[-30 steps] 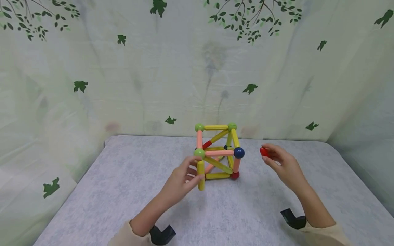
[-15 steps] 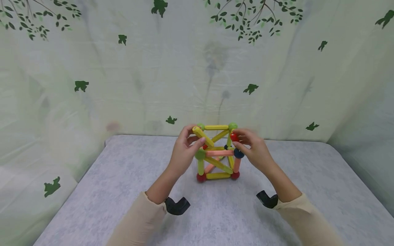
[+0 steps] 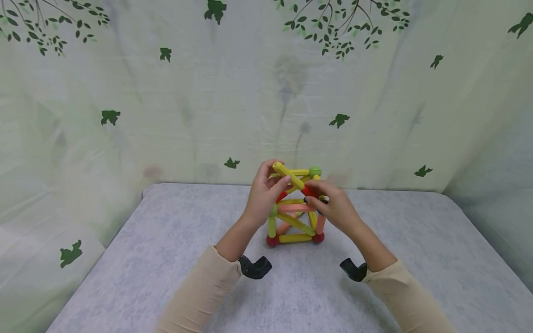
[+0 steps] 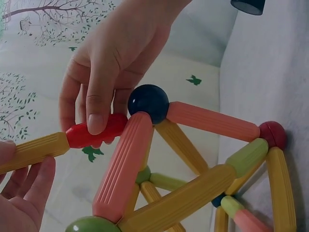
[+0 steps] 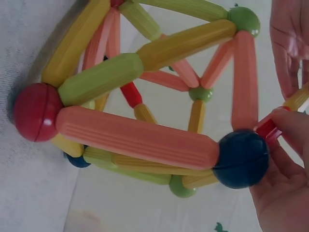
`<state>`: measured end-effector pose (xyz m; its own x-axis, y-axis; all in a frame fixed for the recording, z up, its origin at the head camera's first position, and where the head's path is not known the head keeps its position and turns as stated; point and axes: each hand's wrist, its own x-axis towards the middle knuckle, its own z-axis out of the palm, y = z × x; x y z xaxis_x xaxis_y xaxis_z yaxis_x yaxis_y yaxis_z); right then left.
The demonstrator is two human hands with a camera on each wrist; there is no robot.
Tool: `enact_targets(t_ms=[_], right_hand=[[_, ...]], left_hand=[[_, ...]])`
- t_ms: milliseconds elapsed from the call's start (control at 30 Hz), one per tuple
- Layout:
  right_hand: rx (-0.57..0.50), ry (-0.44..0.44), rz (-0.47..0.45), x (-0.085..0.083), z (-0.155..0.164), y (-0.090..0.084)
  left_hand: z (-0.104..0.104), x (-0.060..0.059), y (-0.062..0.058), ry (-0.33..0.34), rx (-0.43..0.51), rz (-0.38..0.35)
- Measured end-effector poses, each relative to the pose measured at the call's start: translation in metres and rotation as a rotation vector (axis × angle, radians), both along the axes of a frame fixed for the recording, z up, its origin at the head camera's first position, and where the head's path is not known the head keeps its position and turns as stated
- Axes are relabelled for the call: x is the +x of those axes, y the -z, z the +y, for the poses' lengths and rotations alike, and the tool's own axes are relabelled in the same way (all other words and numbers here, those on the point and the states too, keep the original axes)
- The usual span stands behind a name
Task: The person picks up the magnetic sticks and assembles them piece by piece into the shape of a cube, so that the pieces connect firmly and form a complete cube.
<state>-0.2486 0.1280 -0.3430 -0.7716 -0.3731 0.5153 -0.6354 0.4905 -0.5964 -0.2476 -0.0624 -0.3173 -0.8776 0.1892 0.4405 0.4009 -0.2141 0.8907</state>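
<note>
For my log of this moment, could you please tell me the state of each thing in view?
Left hand: pinches the yellow end of the loose rod.
Right hand: pinches the rod's red end beside the dark blue ball.
Red-and-yellow rod: tilted, held over the frame.
Rod-and-ball frame: assembled, upright on the table.
</note>
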Motion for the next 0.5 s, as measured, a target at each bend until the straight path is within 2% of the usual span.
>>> enact_targets(t_ms=[200, 500], right_hand=[[-0.010, 0.016, -0.002, 0.0012, 0.0012, -0.0014], [-0.018, 0.028, -0.023, 0.0004, 0.0023, 0.0012]], left_hand=[[0.0039, 0.0010, -0.0010, -0.002, -0.007, 0.000], [0.0011, -0.0074, 0.0052, -0.029, -0.039, 0.006]])
